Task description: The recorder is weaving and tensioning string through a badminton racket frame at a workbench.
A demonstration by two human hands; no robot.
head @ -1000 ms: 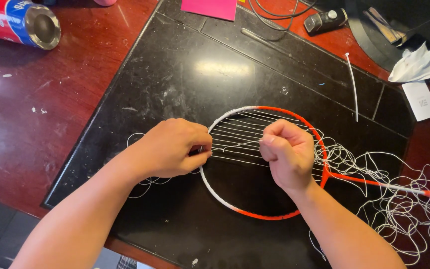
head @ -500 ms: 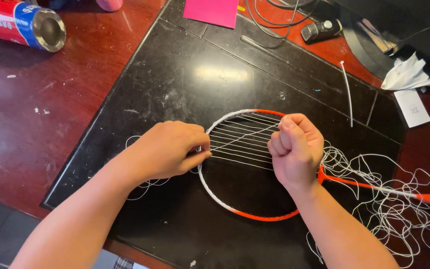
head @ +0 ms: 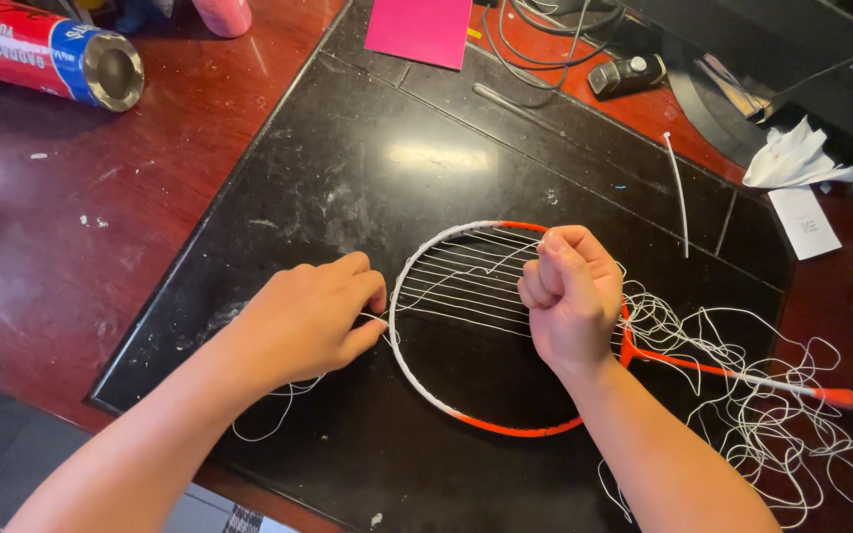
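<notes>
Head view, the only 1: a badminton racket [head: 466, 419] with an orange-and-white frame lies flat on a black slab [head: 348, 178] set on a reddish-brown desk [head: 41, 257], head toward the person, shaft running off to the right. The left hand [head: 303, 321] sits just outside the white left edge of the frame, fingers pressed together and pinching white string [head: 466, 296] at the rim. The right hand [head: 573, 296] is closed into a fist over the right part of the head; string is probably wrapped or gripped inside it, but the fist hides that, so cannot tell. Only the upper half of the head carries strung rows, the lower half is bare. Risks, as judgement: a loose tangle of string [head: 762, 395] lies piled over the shaft, and a hard pull could snag a loop and knot it. An uneven pull could leave the rows slack or crossed. String under tension could bite into the fist. Nothing clamps the frame, so it could slide or lift off the slab. A red tube [head: 41, 49], pink card [head: 417, 30], cables [head: 545, 39] and crumpled tissue [head: 792, 158] sit well apart.
</notes>
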